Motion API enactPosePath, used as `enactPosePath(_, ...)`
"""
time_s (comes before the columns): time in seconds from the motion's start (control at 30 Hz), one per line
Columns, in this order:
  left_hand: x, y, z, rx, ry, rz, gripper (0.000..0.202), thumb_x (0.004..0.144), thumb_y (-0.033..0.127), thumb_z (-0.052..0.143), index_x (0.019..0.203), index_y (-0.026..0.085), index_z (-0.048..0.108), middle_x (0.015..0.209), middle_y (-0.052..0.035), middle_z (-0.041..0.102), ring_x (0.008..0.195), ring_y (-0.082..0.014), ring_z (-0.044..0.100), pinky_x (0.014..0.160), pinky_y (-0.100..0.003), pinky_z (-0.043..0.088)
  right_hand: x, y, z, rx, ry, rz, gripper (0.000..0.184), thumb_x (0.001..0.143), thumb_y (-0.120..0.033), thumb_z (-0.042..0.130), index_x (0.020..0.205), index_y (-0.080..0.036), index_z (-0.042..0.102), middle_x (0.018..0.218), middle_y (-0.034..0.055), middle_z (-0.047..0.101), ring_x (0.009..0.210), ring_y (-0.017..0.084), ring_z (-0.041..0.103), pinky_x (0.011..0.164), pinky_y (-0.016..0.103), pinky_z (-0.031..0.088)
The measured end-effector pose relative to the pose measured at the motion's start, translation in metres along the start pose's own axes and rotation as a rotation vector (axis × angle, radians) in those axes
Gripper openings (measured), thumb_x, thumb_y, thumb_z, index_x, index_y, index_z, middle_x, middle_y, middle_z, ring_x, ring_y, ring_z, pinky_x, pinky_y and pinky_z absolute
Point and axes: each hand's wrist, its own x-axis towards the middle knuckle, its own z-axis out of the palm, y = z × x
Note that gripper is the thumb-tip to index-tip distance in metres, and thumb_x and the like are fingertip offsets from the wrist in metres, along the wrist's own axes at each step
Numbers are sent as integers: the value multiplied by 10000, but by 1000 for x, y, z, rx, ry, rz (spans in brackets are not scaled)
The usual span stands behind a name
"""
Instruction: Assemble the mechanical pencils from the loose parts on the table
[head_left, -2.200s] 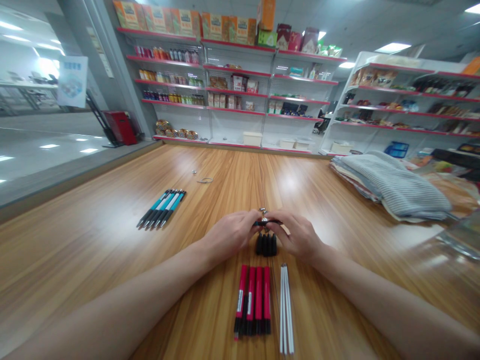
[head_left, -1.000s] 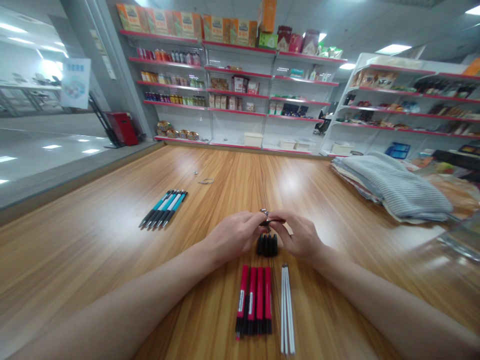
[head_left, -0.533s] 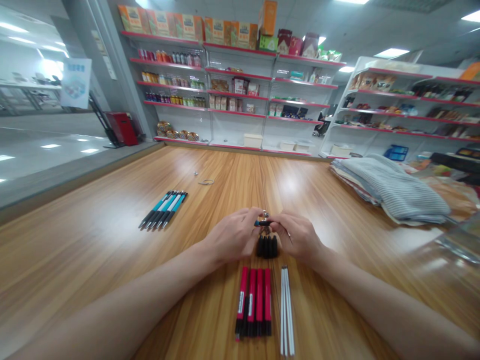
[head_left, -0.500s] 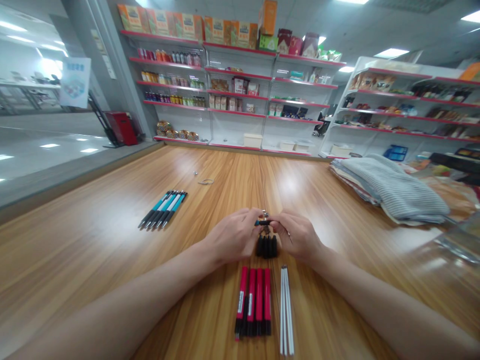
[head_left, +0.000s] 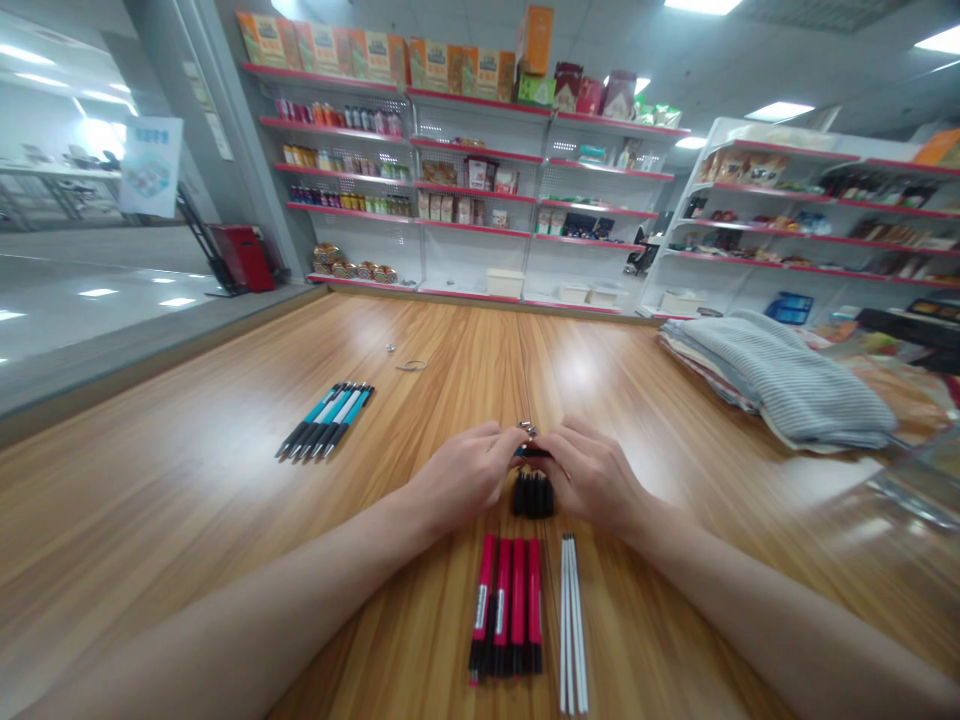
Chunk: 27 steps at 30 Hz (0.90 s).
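Your left hand and right hand pinch a blue-and-black pen above a wood-grain table; stocked shelving stands beyond them, folded cloths to their right.

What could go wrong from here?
1. The left hand and right hand pinch a slim dark piece, which could slip.
2. Small metal parts lie right by the fingers and might get knocked away.
3. The white rods lie loose; a brush from the right hand could scatter them.
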Motion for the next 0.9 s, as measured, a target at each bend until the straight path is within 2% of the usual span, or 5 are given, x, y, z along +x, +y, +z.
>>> enactPosePath(0.17,2,-1,-1,126,-33,-13,205,940,167,400,794,147,544,790,-65,584,752,-178,526,694,-310,448,-1,1,0,-37,47,17,107,910,-187,515,965,-167,606,791,62,602,769,189,492,699,328,421)
enactPosePath(0.33,3,0,-5,162,-6,11,218,948,208,402,795,145,543,788,-63,567,752,-176,512,698,-308,423,-1,1,1,-67,49,5,222,916,-208,508,699,-172,536,649,34,540,647,162,426,617,314,374)
enactPosePath(0.53,1,3,-5,194,-57,-40,198,941,204,408,834,140,561,803,-70,585,766,-184,533,721,-322,404,1,0,1,-8,87,35,110,904,-166,522,986,-160,595,856,67,610,799,185,498,709,319,415)
enactPosePath(0.73,1,1,-6,193,-29,-4,212,935,194,415,781,149,553,776,-55,570,747,-180,502,687,-310,388,1,1,-1,-70,85,8,251,901,-217,541,655,-165,535,633,33,522,650,160,422,626,309,360)
enactPosePath(0.9,3,6,-7,179,-35,-60,182,922,217,437,817,148,569,812,-61,579,761,-184,503,712,-323,404,1,1,0,-35,69,14,76,887,-196,557,860,-145,607,770,55,586,758,178,470,703,318,396)
